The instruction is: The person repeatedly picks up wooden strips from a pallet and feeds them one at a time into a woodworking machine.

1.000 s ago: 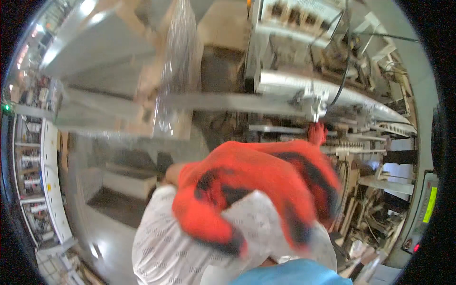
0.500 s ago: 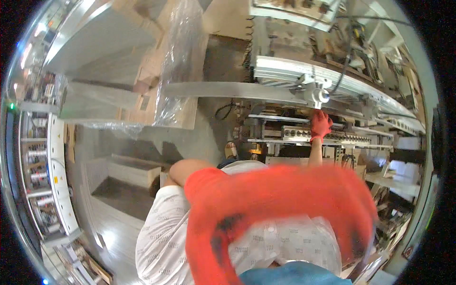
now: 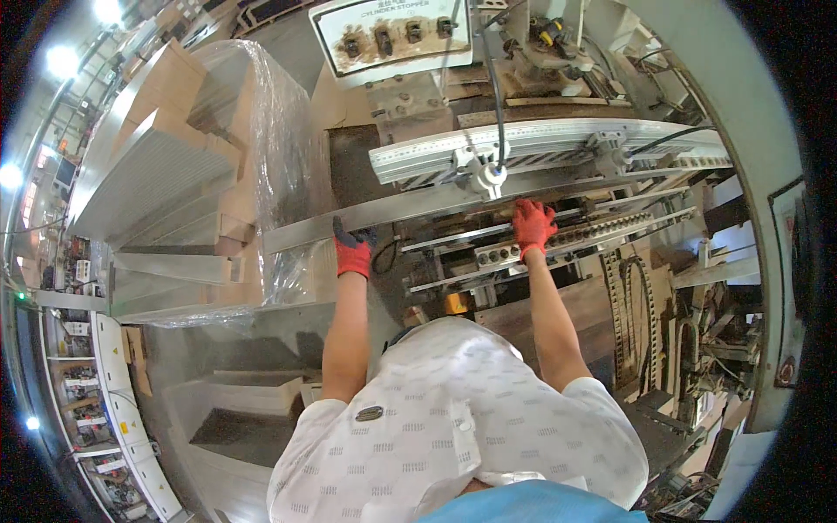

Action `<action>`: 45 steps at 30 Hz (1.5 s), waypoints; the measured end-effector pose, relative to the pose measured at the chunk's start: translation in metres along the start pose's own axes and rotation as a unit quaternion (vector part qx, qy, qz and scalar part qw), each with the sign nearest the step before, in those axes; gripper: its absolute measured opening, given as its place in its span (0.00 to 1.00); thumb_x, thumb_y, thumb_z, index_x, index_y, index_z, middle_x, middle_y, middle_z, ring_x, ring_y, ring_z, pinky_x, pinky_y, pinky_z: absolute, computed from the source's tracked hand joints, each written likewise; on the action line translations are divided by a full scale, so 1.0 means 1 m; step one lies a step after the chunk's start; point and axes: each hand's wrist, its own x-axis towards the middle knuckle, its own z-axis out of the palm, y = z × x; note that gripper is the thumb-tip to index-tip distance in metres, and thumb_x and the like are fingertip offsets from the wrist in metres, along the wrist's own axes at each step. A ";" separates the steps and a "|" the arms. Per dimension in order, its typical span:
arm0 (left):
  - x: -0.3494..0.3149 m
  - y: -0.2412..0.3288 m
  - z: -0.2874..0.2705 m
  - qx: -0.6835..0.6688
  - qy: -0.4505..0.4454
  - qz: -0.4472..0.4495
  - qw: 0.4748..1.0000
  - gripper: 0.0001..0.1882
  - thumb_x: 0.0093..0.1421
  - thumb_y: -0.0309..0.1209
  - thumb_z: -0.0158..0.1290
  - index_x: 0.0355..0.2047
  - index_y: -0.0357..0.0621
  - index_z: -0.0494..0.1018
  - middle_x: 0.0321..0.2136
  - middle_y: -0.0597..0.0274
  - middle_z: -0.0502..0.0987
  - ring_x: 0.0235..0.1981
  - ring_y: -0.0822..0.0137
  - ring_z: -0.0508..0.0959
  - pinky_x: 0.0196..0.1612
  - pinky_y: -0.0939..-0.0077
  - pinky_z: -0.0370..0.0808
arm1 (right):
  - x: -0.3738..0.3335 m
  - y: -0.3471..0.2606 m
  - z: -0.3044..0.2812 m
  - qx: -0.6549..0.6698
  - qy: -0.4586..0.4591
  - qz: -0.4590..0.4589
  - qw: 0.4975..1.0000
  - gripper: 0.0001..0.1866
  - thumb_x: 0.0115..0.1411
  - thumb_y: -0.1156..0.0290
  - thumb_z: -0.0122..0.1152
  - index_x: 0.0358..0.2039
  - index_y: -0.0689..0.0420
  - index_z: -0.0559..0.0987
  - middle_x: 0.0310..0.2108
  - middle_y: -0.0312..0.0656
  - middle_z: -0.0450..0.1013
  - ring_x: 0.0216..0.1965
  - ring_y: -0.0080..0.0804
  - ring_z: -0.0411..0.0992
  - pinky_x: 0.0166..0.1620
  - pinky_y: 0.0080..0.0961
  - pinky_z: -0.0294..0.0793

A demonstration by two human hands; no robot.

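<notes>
A long, narrow grey board [image 3: 410,207] runs from the wrapped stack on the left into the machine on the right. My left hand [image 3: 353,250], in a red glove with dark fingers, is closed on the board's near edge. Further right, my right hand [image 3: 534,228], also red-gloved, has its fingers bent at the same near edge, just below a round white clamp head [image 3: 490,177]; their tips are partly hidden. Under my right wrist runs a rail with a row of rollers [image 3: 567,239].
Boards [image 3: 166,187] stand stacked at the left, partly under clear plastic wrap [image 3: 283,139]. A ruled aluminium beam [image 3: 540,139] spans the machine, with a control panel [image 3: 392,39] above. A cable chain [image 3: 629,305] hangs at right; white cabinets [image 3: 118,375] stand far left.
My left arm, blurred across my body before, has swung out to the board on the left. My head view has shifted, and my right hand remains near the clamp.
</notes>
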 end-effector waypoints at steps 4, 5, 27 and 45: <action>0.008 -0.016 0.001 0.509 -0.056 0.228 0.828 0.27 0.58 0.48 0.51 0.51 0.42 0.66 0.52 0.51 0.69 0.52 0.56 0.69 0.55 0.59 0.67 | -0.002 0.007 -0.013 0.068 0.017 0.003 0.998 0.15 0.52 0.61 0.58 0.42 0.40 0.76 0.49 0.33 0.68 0.55 0.46 0.58 0.53 0.57 0.52; 0.024 -0.022 -0.032 0.569 -0.066 0.201 0.795 0.26 0.60 0.44 0.49 0.53 0.40 0.64 0.55 0.52 0.66 0.54 0.57 0.67 0.56 0.62 0.65 | -0.004 -0.008 -0.023 0.133 0.033 -0.022 0.990 0.16 0.51 0.64 0.60 0.42 0.45 0.76 0.48 0.36 0.68 0.54 0.47 0.59 0.54 0.51 0.55; -0.285 0.104 -0.216 -0.303 0.192 0.151 0.921 0.29 0.56 0.58 0.45 0.42 0.45 0.71 0.42 0.59 0.73 0.45 0.60 0.70 0.54 0.57 0.64 | -0.057 -0.042 -0.094 0.418 -0.438 -0.264 0.751 0.11 0.51 0.76 0.65 0.37 0.59 0.77 0.35 0.36 0.74 0.36 0.25 0.71 0.40 0.25 0.72; -0.310 0.054 -0.408 0.162 0.658 -0.100 0.729 0.32 0.45 0.40 0.59 0.45 0.38 0.58 0.40 0.40 0.74 0.44 0.42 0.73 0.45 0.55 0.70 | -0.305 -0.165 0.014 0.054 -0.634 -0.500 0.588 0.28 0.51 0.63 0.64 0.52 0.59 0.71 0.50 0.47 0.71 0.49 0.38 0.70 0.49 0.30 0.69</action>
